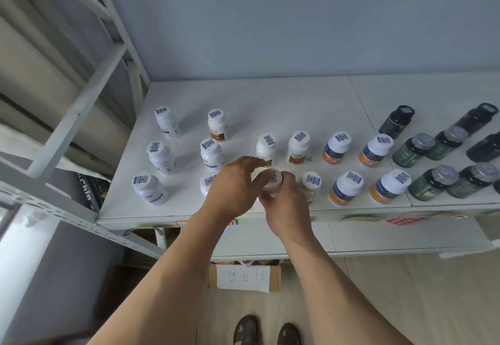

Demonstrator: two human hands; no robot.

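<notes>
Clasps the white bottle [272, 181] in the right grip [284, 206], with fingers curled round its body from the near side and the back of the hand turned up. Closes the left grip [235, 185] on the cap from the left, with the thumb tip against the cap's edge and the forefinger arched over its far side. Keeps the bottle roughly upright between the two grips, over the near part of the worktop [270, 101]; cannot tell whether standing on it or lifted clear. Shows a barcode sticker on the cap. Brings both bare forearms up from below, converging on the bottle, with the left wrist bent slightly inward.

Leaves a pale bottle [311, 185] just right of the grips and a half-hidden white bottle [207, 182] just behind the left grip. Beyond the grips, shows two brown-labelled bottles [297, 147] side by side. Farther right of the grips, lines up four orange-labelled bottles [346, 187] in two rows, then dark green bottles [430, 182] and black bottles [396, 121] well apart from the grips. Well left of the grips, sets out blue-labelled white bottles [150, 188] in a column, near a grey metal rack [81, 101]. Below the grips, under the worktop, shows a cardboard box [243, 277] with a handwritten paper, and sandalled feet [267, 331] on the floor.
</notes>
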